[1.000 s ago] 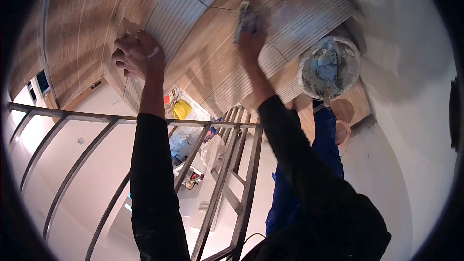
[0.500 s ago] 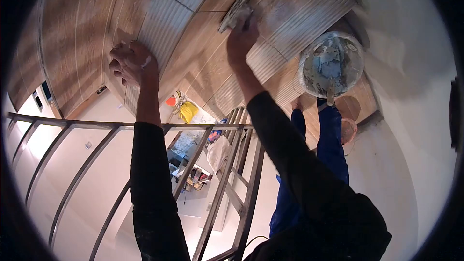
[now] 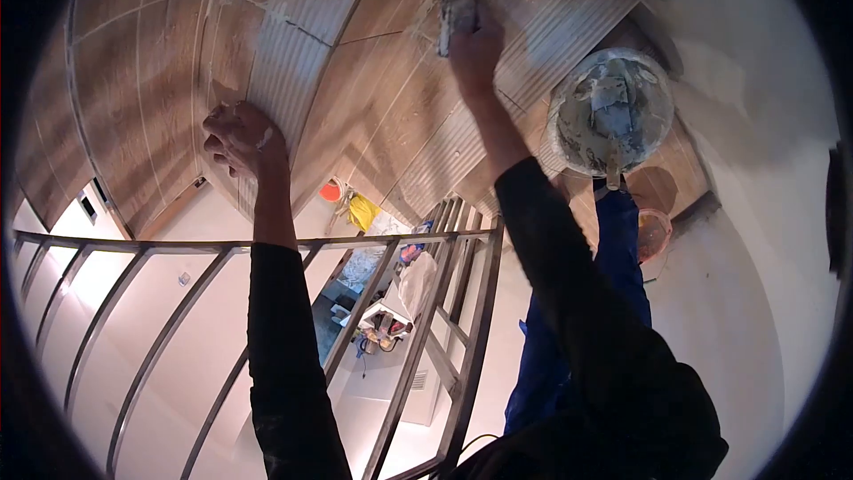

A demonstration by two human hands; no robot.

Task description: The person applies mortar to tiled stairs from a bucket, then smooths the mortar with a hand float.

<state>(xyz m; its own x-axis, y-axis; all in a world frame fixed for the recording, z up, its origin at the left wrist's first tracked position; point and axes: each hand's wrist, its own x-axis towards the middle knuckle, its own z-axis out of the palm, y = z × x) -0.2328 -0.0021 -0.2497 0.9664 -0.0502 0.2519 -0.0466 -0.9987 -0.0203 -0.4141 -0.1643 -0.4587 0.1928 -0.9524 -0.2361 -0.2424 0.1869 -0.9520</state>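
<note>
My right hand (image 3: 477,49) is closed around a flat, grout-smeared float (image 3: 450,18), whose edge lies against a wood-look tiled step (image 3: 400,58). Whitish smears mark the tile near the tool. At the left, my left hand (image 3: 244,140) rests with curled fingers beside the ridged strip (image 3: 289,62) of another step; what lies under the fingers is hidden. A white smear shows on the back of that hand. Right of my right arm stands a round bucket (image 3: 569,138) coated in grey paste, with a handled scraper (image 3: 613,116) lying across its inside.
A metal railing (image 3: 187,247) crosses below my left arm. Beyond it, on a lower level, are an orange bucket (image 3: 330,191), a yellow bag (image 3: 362,212) and assorted tools (image 3: 384,331). A pinkish tub (image 3: 655,236) stands behind my leg (image 3: 620,240). White wall (image 3: 755,213) rises at the right.
My right hand has moved slightly right and up with the float, which has turned more upright in view. The left hand keeps its place on the step. The camera view has shifted a little.
</note>
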